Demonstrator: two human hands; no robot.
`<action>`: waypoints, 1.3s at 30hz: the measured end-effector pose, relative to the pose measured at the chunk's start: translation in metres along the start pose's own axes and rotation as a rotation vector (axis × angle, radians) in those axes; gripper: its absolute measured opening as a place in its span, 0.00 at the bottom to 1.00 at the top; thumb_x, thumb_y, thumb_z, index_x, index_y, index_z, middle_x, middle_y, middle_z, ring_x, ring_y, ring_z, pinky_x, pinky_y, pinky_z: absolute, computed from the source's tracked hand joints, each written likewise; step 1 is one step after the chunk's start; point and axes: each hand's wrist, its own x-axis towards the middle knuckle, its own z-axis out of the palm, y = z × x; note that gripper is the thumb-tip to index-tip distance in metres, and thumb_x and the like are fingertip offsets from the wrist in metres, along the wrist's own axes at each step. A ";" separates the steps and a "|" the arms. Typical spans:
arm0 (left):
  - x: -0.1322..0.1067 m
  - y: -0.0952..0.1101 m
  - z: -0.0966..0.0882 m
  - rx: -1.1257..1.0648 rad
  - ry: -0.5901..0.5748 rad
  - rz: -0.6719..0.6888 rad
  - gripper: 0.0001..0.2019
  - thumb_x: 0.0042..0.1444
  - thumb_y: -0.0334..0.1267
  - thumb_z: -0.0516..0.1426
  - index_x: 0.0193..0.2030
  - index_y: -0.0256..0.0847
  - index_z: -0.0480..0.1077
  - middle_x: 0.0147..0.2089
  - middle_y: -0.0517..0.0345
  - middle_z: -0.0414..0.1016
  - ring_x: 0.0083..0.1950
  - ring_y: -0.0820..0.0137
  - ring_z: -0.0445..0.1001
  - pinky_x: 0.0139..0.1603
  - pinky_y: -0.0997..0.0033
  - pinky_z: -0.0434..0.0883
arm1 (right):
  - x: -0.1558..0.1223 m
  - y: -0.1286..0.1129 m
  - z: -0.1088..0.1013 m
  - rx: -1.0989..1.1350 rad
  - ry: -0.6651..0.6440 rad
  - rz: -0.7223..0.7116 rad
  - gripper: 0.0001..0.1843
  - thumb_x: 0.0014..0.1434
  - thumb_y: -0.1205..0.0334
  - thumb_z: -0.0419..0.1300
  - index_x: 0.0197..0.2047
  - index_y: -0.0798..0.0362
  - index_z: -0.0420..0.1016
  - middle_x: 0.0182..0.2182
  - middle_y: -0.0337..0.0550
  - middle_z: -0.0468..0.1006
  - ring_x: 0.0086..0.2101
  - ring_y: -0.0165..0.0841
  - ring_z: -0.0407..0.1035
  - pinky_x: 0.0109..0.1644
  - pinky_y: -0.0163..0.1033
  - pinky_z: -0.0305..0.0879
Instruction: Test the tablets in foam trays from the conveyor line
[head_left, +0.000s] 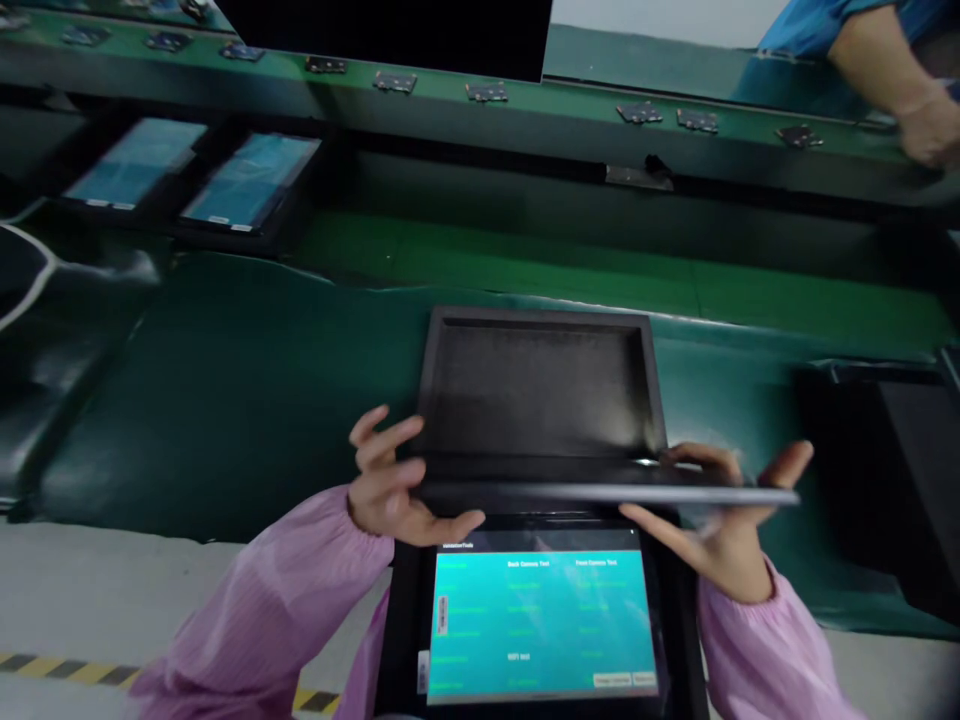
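Observation:
A thin, flat, dark tablet-like slab (562,493), seen almost edge-on and slightly blurred, spans the space between my hands. My right hand (724,550) grips its right part, with the thumb on the near side and fingers behind. At its left end, my left hand (390,490) is open with fingers spread; whether it touches the slab I cannot tell. Just below lies a tablet (544,625) with a lit turquoise test-menu screen, set in a black tray (405,640). Beyond the slab sits another black foam tray (540,318), its visible inside bare.
Two film-covered tablets (135,160) in black trays stand at the far left. Small circuit boards (395,82) line a green ledge under a dark monitor (397,30). Another person's arm (877,70) reaches in at the upper right. Dark trays (862,460) stand on the right.

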 end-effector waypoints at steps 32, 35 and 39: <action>0.072 -0.011 -0.028 -0.273 -0.621 -0.144 0.66 0.48 0.55 0.68 0.71 0.56 0.15 0.77 0.41 0.19 0.76 0.38 0.35 0.70 0.30 0.49 | 0.066 0.026 0.037 0.254 -0.146 0.097 0.41 0.63 0.42 0.59 0.73 0.42 0.47 0.71 0.46 0.52 0.68 0.42 0.50 0.70 0.54 0.49; 0.067 -0.009 -0.035 -0.289 -0.644 -0.162 0.57 0.57 0.55 0.61 0.71 0.56 0.15 0.77 0.41 0.26 0.76 0.43 0.40 0.71 0.32 0.47 | 0.060 0.022 0.040 0.187 -0.075 0.121 0.44 0.63 0.39 0.58 0.74 0.44 0.46 0.70 0.48 0.53 0.68 0.44 0.51 0.70 0.55 0.51; 0.028 0.008 -0.063 -0.275 -0.558 -0.259 0.52 0.60 0.53 0.58 0.72 0.55 0.17 0.76 0.40 0.36 0.74 0.48 0.49 0.70 0.34 0.51 | 0.044 0.009 0.042 0.151 0.012 0.012 0.38 0.66 0.42 0.55 0.73 0.41 0.47 0.72 0.42 0.48 0.69 0.42 0.46 0.71 0.53 0.50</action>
